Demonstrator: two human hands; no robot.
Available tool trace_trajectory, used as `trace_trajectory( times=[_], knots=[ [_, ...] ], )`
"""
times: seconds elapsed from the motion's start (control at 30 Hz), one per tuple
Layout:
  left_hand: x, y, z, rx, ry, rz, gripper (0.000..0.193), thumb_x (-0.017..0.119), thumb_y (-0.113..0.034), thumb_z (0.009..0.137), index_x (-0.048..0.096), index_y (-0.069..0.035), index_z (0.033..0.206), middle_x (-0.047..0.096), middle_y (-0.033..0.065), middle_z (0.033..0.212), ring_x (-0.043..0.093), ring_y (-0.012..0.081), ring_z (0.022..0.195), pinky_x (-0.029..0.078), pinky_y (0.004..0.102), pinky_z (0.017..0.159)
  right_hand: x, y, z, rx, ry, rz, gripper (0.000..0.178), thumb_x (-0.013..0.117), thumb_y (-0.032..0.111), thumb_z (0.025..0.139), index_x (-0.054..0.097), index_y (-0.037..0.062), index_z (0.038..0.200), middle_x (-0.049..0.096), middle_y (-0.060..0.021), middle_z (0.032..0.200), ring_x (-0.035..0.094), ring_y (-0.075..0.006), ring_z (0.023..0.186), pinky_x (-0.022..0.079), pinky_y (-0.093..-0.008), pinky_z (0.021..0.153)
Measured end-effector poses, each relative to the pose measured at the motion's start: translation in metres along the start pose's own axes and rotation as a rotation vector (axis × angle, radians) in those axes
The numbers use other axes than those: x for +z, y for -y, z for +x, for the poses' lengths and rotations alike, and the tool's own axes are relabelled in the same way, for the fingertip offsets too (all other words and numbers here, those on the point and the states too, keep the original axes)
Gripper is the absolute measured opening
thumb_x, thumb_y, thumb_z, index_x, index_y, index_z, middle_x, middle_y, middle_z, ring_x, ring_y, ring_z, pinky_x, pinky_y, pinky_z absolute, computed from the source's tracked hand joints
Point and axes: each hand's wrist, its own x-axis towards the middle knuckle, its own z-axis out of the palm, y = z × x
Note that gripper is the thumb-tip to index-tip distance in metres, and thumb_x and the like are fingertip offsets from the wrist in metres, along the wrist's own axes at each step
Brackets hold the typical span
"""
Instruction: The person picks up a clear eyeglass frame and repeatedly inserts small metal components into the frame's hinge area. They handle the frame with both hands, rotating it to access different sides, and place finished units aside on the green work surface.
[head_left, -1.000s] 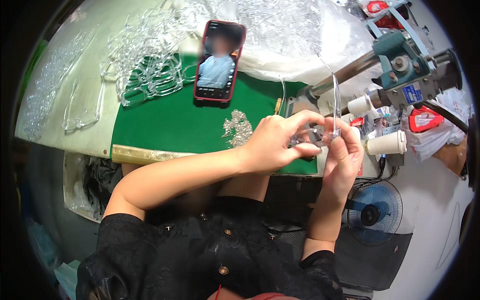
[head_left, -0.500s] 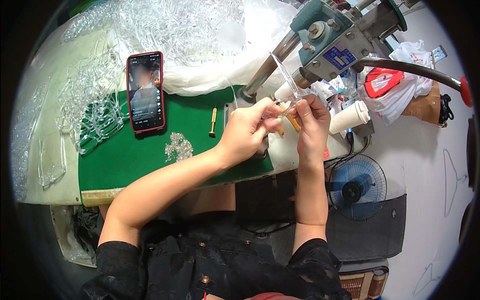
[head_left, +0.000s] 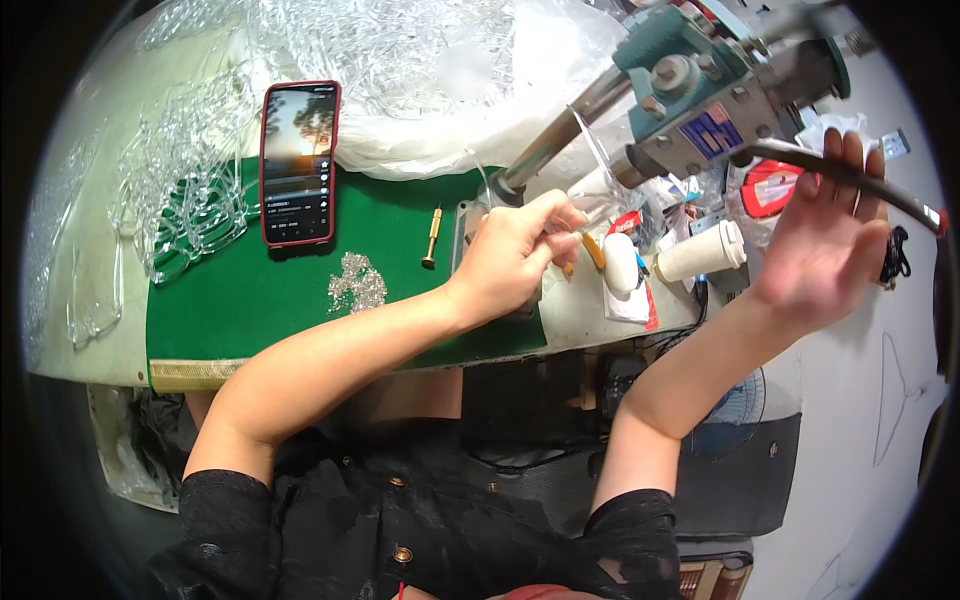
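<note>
My left hand [head_left: 510, 250] is closed at the green press, its fingertips pinching a clear eyeglass frame [head_left: 593, 143] whose thin temple arm sticks up beside the press head. The part between the fingers is largely hidden. To the right, my right hand [head_left: 822, 235] is raised with its palm showing and fingers stretched out. A dark lever [head_left: 800, 158] of the press [head_left: 690, 85] crosses in front of those fingers, which seem to touch it.
On the green mat [head_left: 215, 320] lie a phone [head_left: 299, 165], a brass screwdriver [head_left: 433, 238] and a pile of tiny shiny pieces [head_left: 357, 284]. Clear eyeglass frames [head_left: 195, 225] heap at left. A white cup [head_left: 700, 252] and white mouse-like object [head_left: 621, 264] are right.
My right hand has let go of the eyeglass frame and moved right to the press lever. My left hand stays by the press with the frame. The phone's picture has changed.
</note>
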Motion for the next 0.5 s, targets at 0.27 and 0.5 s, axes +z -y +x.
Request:
trace_trajectory(
  times=[0.27,0.5],
  knots=[
    [-0.006,-0.002,0.007,0.032,0.023,0.082,0.011,0.055,-0.001,0.091,0.056,0.005,0.1,0.066,0.0082,0.075,0.064,0.0103,0.073,0.051,0.0255,0.068,0.017,-0.012,-0.04,-0.185,-0.18,-0.249,0.029,0.05,0.025,0.095,0.035,0.0119,0.074,0.036,-0.0007,0.067,0.046,-0.017,0.076,0.034,-0.0253,0.065],
    [-0.045,-0.046,-0.031,-0.143,0.168,-0.065,0.034,0.057,-0.002,0.088,0.047,0.0,0.12,0.059,0.0069,0.095,0.059,0.0119,0.086,0.049,0.0265,0.079,0.042,-0.022,-0.058,-0.194,-0.321,-0.341,0.022,0.055,0.008,0.091,0.057,-0.0025,0.111,0.06,-0.0111,0.101,0.055,-0.0186,0.094,0.043,-0.0284,0.079]
  ],
)
